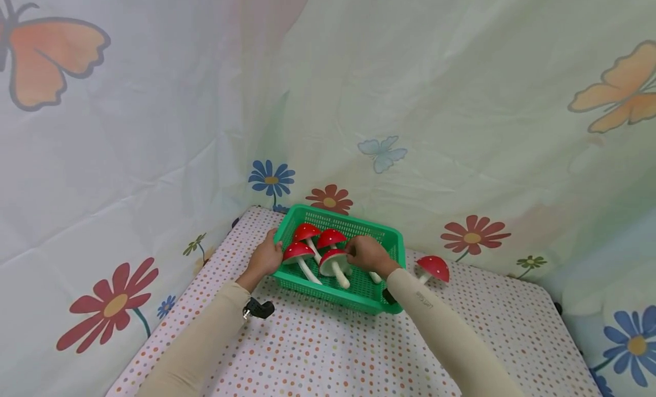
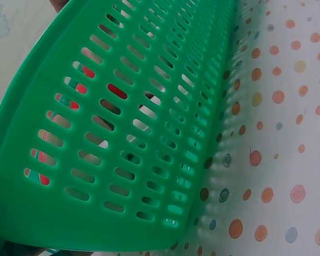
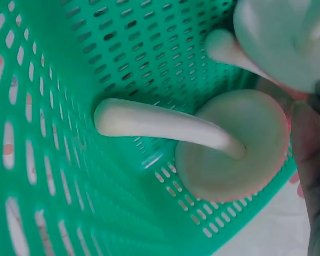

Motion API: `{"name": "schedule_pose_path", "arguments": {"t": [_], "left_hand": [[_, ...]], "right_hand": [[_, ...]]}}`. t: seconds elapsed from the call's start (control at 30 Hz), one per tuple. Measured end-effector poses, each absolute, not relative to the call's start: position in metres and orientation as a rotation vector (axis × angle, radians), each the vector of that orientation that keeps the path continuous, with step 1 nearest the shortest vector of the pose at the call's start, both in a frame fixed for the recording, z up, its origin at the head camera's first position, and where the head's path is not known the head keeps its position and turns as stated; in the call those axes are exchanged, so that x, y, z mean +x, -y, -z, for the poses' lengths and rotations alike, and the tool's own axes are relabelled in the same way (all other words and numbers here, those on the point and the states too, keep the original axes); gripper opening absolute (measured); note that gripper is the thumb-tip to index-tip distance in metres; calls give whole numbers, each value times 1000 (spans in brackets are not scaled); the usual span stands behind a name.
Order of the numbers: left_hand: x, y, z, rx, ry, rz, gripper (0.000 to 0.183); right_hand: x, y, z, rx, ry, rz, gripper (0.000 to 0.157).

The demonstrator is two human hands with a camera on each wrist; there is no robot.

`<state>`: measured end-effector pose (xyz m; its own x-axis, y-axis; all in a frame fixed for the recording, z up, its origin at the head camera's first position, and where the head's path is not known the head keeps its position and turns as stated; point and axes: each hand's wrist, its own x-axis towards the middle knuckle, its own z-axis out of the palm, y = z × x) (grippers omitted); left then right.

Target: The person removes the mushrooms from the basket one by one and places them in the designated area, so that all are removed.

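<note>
A green perforated plastic basket (image 1: 333,297) holds several toy mushrooms with white-spotted red caps and white stems. My left hand (image 1: 266,254) grips the basket's left rim; the left wrist view shows mostly the basket's outer wall (image 2: 21,128). Reaching inside, my right hand (image 1: 369,253) pinches the cap edge of a mushroom (image 1: 340,276) that lies tilted with its pale underside showing. In the right wrist view, its fingers (image 3: 308,154) meet the cap of the upper mushroom (image 3: 274,48). Another mushroom (image 3: 160,122) lies below it, underside up. My right hand partly hides a mushroom stem (image 1: 375,277) in the head view.
Outside the basket, one more red-capped mushroom (image 1: 433,268) lies to the right, partly behind my right forearm. A dotted cloth (image 1: 328,351) covers the table. Curtains (image 1: 461,129) printed with flowers and butterflies stand behind and at both sides.
</note>
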<state>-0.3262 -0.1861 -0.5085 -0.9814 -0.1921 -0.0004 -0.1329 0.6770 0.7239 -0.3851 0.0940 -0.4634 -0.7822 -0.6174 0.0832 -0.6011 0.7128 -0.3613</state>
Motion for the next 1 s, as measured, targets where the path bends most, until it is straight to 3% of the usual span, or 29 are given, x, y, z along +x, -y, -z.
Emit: {"name": "schedule_pose_path", "arguments": {"t": [0.13, 0.23, 0.47, 1.0], "left_hand": [[-325, 184, 508, 271, 2807, 1195, 53], [-325, 183, 508, 267, 2806, 1196, 53], [-326, 184, 508, 285, 2825, 1201, 53], [-326, 186, 509, 266, 2818, 1192, 53]], "right_hand": [[-384, -111, 457, -918, -3013, 653, 13], [-382, -128, 449, -834, -3144, 763, 3], [-385, -183, 429, -769, -3412, 884, 11], [-365, -339, 443, -144, -3705, 740, 22]]}}
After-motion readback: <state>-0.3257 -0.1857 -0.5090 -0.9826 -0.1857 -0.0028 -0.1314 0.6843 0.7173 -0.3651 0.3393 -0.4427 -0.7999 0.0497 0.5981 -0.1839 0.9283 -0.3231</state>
